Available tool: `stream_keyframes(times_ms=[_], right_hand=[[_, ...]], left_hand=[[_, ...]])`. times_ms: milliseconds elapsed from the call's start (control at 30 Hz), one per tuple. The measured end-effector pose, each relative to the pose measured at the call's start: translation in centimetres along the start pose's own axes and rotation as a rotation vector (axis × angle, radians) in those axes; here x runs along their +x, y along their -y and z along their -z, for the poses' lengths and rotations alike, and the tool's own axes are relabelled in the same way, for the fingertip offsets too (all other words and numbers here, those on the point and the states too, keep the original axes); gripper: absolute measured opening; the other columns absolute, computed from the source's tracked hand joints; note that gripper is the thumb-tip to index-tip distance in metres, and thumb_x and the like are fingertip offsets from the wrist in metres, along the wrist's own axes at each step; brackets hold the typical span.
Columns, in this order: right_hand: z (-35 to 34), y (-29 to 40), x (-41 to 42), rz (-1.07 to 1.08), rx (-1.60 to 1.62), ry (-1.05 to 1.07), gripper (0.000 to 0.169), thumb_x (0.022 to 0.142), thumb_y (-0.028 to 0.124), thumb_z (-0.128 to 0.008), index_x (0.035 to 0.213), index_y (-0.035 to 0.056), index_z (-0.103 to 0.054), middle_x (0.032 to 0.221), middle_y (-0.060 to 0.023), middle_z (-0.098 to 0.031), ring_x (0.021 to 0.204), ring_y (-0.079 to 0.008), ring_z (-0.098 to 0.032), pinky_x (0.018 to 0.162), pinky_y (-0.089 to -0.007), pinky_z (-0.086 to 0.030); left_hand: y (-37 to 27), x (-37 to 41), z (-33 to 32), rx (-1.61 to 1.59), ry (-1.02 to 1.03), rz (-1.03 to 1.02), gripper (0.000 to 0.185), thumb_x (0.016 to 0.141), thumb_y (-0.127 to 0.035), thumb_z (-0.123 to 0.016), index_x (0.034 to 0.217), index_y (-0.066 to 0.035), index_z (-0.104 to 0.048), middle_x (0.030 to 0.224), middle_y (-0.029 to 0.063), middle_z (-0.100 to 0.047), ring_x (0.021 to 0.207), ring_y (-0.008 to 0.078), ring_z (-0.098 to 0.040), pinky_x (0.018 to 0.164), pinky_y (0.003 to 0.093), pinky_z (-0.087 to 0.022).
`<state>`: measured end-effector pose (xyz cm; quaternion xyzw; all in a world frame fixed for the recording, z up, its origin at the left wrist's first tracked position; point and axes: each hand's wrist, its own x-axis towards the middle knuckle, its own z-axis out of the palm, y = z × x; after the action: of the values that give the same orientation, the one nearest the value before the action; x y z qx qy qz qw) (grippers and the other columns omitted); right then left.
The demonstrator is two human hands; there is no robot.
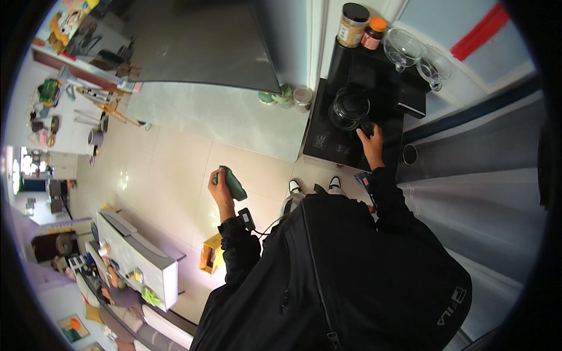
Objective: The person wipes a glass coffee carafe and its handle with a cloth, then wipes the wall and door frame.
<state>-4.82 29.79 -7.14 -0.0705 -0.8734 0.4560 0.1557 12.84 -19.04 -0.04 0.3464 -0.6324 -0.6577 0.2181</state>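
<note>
My right hand (373, 145) grips the black handle of a glass carafe (342, 115) with a dark lid. The carafe is on a glossy black cabinet top (322, 127); whether it rests there or is slightly lifted, I cannot tell. Behind it, black shapes blend together, perhaps a coffee maker. Out to the left, above the tiled floor, my left hand (220, 189) holds a folded dark green cloth (234, 184). The cloth hangs away from every surface.
Two jars, one black-lidded (352, 26) and one orange-lidded (373, 34), stand at the cabinet's back beside clear glass vessels (402, 47). A pale table (210, 112) carries a large dark screen (206, 48). A yellow box (211, 254) sits on the floor. Grey curtains (474, 131) hang at right.
</note>
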Motion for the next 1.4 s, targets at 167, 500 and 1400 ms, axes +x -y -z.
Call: stream_keyframes(times_ms=[167,500,1400], right_hand=[[3.5,0.7,-3.0,-0.075,0.095,-0.08,0.041,0.092,0.014,-0.075,0.129,0.005,-0.062,0.122,-0.0137,-0.065,0.113,-0.0297,-0.062,0.098,-0.0399,-0.05],[13.5,1.7,2.0,-0.126,0.487,-0.303,0.029,0.101,0.014,-0.068,0.128,0.0059,-0.062,0.11,-0.0027,-0.065,0.096,-0.0119,-0.062,0.087,-0.0272,-0.05],[20.1,8.8,7.4,0.341,0.087,-0.198,0.032,0.082,0.002,-0.074,0.113,0.0014,-0.069,0.123,-0.0161,-0.063,0.112,-0.0394,-0.059,0.096,-0.0454,-0.048]], left_hand=[[-3.3,2.5,-7.1,-0.004,0.244,-0.028,0.021,0.098,-0.022,-0.07,0.101,-0.001,-0.072,0.093,0.004,-0.068,0.084,0.0128,-0.06,0.075,0.0285,-0.049],[-19.5,-6.5,-33.4,-0.093,0.724,-1.037,0.01,0.086,-0.001,-0.075,0.094,0.001,-0.069,0.092,0.0137,-0.064,0.087,0.029,-0.064,0.08,0.0348,-0.05],[-11.7,-22.0,-50.5,-0.067,0.553,-1.17,0.021,0.087,-0.011,-0.078,0.105,-0.004,-0.068,0.118,0.0192,-0.055,0.109,0.036,-0.057,0.091,0.043,-0.047]])
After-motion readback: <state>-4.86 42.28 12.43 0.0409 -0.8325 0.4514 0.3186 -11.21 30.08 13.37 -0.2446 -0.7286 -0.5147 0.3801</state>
